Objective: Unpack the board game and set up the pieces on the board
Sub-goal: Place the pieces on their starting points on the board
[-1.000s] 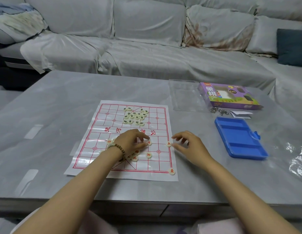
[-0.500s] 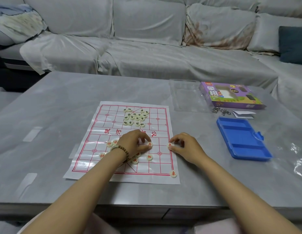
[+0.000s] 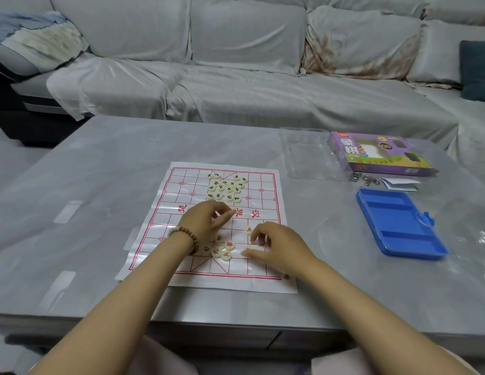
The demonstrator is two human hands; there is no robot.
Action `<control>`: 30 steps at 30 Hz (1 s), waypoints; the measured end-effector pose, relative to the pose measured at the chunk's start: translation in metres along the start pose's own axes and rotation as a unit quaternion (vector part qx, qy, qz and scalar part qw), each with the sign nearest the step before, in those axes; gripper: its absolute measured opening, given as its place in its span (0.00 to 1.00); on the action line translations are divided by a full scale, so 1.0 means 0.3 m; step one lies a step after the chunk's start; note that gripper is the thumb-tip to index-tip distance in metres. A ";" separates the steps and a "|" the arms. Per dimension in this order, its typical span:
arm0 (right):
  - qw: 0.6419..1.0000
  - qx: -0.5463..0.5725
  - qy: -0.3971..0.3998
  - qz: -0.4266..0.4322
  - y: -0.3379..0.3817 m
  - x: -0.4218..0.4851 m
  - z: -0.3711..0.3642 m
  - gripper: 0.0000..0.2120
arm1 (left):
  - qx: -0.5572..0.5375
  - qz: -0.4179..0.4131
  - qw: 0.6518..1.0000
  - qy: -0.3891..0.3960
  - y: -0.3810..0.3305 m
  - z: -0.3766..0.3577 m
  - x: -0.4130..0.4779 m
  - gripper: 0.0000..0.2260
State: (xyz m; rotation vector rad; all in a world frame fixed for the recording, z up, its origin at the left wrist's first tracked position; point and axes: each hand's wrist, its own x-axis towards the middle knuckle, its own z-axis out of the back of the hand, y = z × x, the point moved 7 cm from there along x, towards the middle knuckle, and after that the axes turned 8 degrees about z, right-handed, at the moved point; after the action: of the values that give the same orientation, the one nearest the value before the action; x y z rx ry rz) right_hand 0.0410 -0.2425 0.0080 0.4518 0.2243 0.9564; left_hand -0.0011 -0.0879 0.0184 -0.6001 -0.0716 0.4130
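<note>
what changed: right hand [image 3: 276,246] slides in off the 3 o'clock edge of the board [image 3: 160,239] and is now over the loose red pieces [image 3: 225,251] in the 6 o'clock half
left hand: left hand [image 3: 203,221] drifts up toward 12, at the middle row; fingers curled, thumb meeting a fingertip, maybe on a piece, can't tell
right hand grip: fingers bent down at the board; holding anything? can't tell
so: guessing it's after the next red one, setup barely started
same as before: dark-lettered pile [image 3: 227,188] sits at 12

The purple game box [image 3: 376,155] reads "象棋" and "XIANG QI"; the paper board [image 3: 263,201] shows red "楚", "界" and "汉".
</note>
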 end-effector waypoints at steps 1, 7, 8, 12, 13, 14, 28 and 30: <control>1.000 -0.020 0.003 0.003 0.011 0.001 -0.011 0.17 | -0.003 0.007 1.000 -0.010 0.020 0.015 -0.004 0.16; 1.000 -0.025 0.016 0.006 0.037 0.020 -0.005 0.12 | 0.005 0.027 0.999 -0.022 0.122 0.071 -0.047 0.17; 1.000 -0.014 0.011 0.004 0.038 0.025 0.005 0.12 | 0.005 0.029 0.999 -0.016 0.130 0.074 -0.057 0.17; 0.997 0.077 -0.018 -0.005 0.048 0.038 0.043 0.11 | 0.039 0.006 0.999 0.006 0.141 0.080 -0.095 0.17; 0.996 0.090 -0.016 -0.001 0.059 0.036 0.040 0.11 | 0.047 0.001 0.999 0.008 0.148 0.086 -0.102 0.17; 0.995 0.099 -0.012 0.005 0.074 0.032 0.032 0.11 | 0.051 0.001 0.999 0.008 0.159 0.096 -0.108 0.17; 0.980 0.158 0.021 0.116 0.484 0.158 -0.254 0.10 | -0.015 0.130 0.991 -0.036 0.513 0.259 -0.214 0.17; 0.979 0.157 0.013 0.126 0.539 0.187 -0.284 0.09 | -0.038 0.148 0.987 -0.046 0.559 0.281 -0.231 0.17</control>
State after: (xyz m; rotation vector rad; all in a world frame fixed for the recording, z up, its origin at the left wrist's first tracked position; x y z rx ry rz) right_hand -0.0784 -0.0934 0.0088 0.7721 0.3509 1.1823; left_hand -0.1399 0.0547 -0.0025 -0.6695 -0.0863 0.7286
